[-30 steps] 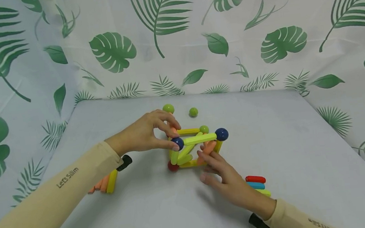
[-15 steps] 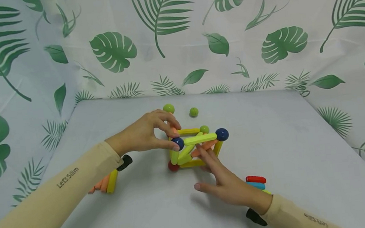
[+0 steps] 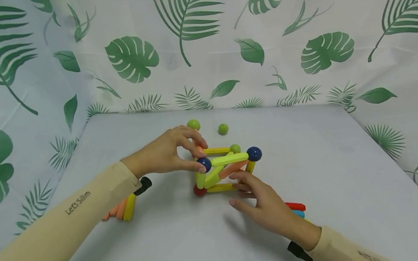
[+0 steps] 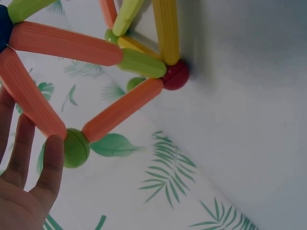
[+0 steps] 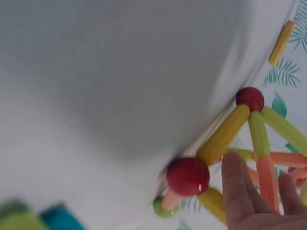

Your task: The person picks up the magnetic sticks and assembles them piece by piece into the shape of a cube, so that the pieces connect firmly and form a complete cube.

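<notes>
Leaf-print backdrop (image 3: 282,61), white table (image 3: 330,156); left grip (image 3: 170,149) pinches a blue ball (image 3: 206,163). Right grip (image 3: 264,205), released, has dropped just below the orange rod (image 3: 233,169); rod judged seated.

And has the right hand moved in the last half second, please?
Yes, slightly rightward: in the head view, the right hand now hides the left end of the red stick.

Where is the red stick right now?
In the head view, the red stick lies on the table, right of centre, just beyond the blue stick and partly hidden by the right hand.
</notes>
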Tool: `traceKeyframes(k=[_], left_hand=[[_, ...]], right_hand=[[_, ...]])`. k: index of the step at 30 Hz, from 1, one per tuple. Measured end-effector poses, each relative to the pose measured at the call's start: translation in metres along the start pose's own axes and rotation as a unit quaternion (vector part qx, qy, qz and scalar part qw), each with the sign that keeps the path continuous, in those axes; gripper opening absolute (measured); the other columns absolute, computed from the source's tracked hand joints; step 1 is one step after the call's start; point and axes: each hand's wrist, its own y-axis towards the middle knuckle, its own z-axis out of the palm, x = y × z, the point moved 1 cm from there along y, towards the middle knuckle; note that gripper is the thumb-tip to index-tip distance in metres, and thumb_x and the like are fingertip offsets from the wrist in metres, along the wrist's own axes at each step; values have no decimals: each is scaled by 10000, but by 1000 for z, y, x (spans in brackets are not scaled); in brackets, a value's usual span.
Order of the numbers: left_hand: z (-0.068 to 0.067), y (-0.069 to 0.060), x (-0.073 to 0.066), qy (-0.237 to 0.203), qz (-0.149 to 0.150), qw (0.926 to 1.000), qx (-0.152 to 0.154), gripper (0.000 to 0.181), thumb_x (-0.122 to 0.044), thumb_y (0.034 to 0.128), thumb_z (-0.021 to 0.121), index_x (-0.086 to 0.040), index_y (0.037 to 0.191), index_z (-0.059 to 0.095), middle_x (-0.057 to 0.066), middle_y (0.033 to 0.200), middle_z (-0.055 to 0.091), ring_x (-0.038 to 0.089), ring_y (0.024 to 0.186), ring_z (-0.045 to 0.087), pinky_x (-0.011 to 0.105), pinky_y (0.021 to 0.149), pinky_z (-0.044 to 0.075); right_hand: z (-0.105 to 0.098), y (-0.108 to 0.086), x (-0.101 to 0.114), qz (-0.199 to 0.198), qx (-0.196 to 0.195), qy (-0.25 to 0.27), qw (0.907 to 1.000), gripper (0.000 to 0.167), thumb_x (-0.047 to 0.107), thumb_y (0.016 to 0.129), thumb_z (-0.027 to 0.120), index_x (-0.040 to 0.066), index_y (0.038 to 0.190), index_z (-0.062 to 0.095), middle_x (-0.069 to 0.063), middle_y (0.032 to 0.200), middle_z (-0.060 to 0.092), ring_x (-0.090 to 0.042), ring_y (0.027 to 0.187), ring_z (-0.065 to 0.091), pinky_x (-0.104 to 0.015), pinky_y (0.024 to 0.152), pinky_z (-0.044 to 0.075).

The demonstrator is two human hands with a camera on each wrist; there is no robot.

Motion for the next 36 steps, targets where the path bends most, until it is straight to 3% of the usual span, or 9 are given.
traceKeyframes(k=[3,6,8,10,13,18,23,27,36], left_hand=[[0,0,-1,6,-26,10000,17,249,-376,764,899,-216,943,832,-96,1162,657,153,1197,486,446,1024,408],[0,0,-1,24,-21,10000,9,232,-377,767,899,-219,919,824,-104,1149,653,145,1182,487,439,1014,412],[1,0,-2,45,16,10000,-7,226,-372,775,896,-219,922,816,-108,1137,652,142,1167,490,430,1006,415],[1,-1,-3,118,66,9999,-22,231,-367,784,892,-219,939,805,-114,1129,650,135,1154,493,417,1003,419],[1,-2,-5,221,165,9996,-44,230,-326,802,881,-209,980,794,-115,1121,652,131,1142,499,401,1004,424],[2,-2,-8,443,303,9985,-46,226,-276,812,855,-184,1006,787,-111,1118,652,139,1148,505,403,1009,430],[3,-1,-11,730,526,9959,-71,268,-336,809,860,-176,1010,784,-97,1111,660,145,1145,506,406,1022,411],[3,-4,-13,1097,603,9920,-176,312,-395,796,872,-184,1009,786,-62,1129,653,166,1149,508,418,1021,408],[1,-10,-21,1719,239,9847,-181,275,-351,814,850,-206,1039,786,-68,920,556,119,779,518,351,791,420]], right_hand=[[-7,-5,0,237,-220,-551,9980,131,315,954,732,199,999,689,105,1013,711,-111,902,686,-296,746,564],[-20,-6,-5,323,-551,-952,9934,348,413,933,736,221,683,590,148,621,563,-70,601,558,-229,514,420],[-31,-4,-10,310,-860,-1046,9903,427,377,911,770,188,636,503,104,547,459,-102,525,470,-242,462,317],[-40,1,-15,341,-1064,-1043,9882,397,319,883,807,166,705,487,49,604,458,-123,557,487,-247,478,341],[-49,12,-24,443,-879,-758,9922,311,271,857,828,157,970,562,-13,886,605,-163,732,609,-290,596,465],[-49,37,-34,345,-326,-45,9989,579,325,870,823,239,1370,546,19,1247,617,-227,1021,596,-397,783,515],[-46,45,-34,-75,-576,494,9971,317,239,892,808,145,1167,682,18,1107,684,-223,983,583,-362,788,530],[-45,43,-31,46,-600,730,9955,245,256,887,811,111,1041,687,-27,1026,693,-234,927,630,-348,773,552],[-52,34,-37,404,367,549,9970,273,189,906,788,66,1140,719,-53,1081,734,-209,1018,690,-281,865,550]])
